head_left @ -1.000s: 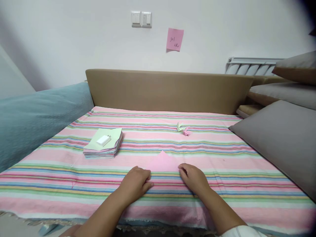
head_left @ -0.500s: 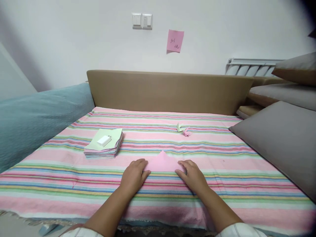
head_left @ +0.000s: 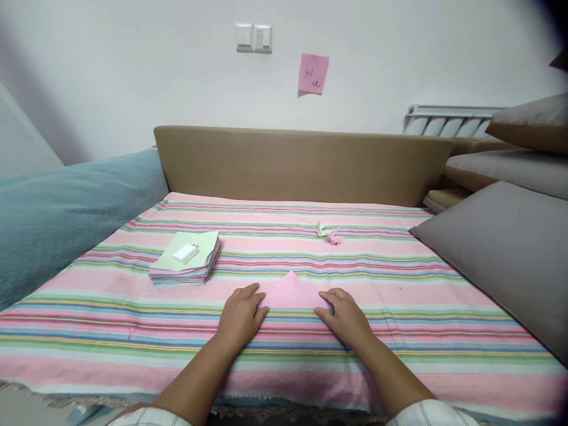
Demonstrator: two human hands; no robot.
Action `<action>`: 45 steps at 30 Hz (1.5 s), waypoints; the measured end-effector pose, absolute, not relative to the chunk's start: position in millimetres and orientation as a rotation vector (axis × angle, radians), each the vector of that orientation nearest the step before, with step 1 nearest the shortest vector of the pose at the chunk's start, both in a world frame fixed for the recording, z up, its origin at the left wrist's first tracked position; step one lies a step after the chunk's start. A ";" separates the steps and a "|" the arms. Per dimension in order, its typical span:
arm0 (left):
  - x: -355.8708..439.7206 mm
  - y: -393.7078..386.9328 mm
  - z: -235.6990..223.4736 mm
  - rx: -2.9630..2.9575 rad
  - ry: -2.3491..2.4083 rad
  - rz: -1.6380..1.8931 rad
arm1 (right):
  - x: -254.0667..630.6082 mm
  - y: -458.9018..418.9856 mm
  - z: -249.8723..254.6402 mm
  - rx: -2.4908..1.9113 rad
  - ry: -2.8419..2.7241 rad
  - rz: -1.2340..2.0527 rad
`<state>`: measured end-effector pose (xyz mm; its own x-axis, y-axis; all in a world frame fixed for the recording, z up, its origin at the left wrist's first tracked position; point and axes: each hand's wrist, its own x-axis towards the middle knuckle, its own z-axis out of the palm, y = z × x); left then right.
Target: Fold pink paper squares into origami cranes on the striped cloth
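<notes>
A: Where's the paper (head_left: 291, 294)?
B: Flat on the striped cloth (head_left: 284, 361), between the hands, point away from the person.
A: Hands?
B: Left (head_left: 242, 310) and right (head_left: 344, 310) both loosely spread, fingertips at its side corners. Can't tell if they pinch.
A: Nearby?
B: Paper stack (head_left: 184, 267) with white charger (head_left: 186, 254) on top, left; two folded birds (head_left: 333, 238) beyond.

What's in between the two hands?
A pink paper triangle lies on the striped cloth between the left hand and the right hand, as the head view shows.
</notes>
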<state>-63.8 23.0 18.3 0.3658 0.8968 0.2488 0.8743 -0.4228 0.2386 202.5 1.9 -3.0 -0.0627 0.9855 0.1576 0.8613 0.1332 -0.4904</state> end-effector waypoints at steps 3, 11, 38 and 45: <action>-63.8 22.8 19.5 2.529 1.647 0.513 | 202.0 1.8 -2.0 -1.767 -1.958 0.390; -63.8 23.6 19.9 2.502 1.654 0.528 | 201.1 1.1 1.6 -1.739 -1.918 0.426; -65.2 22.2 21.4 2.400 1.506 0.569 | 212.1 0.1 4.7 -1.419 -1.968 0.758; -61.9 17.4 25.6 2.447 1.514 0.543 | 205.9 -4.0 10.5 -1.495 -1.989 0.702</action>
<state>-61.9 17.4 25.6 0.4035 0.8935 0.1972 0.8149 -0.4490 0.3666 205.9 -4.0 10.5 -0.2308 0.9661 0.1160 0.6793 0.2453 -0.6917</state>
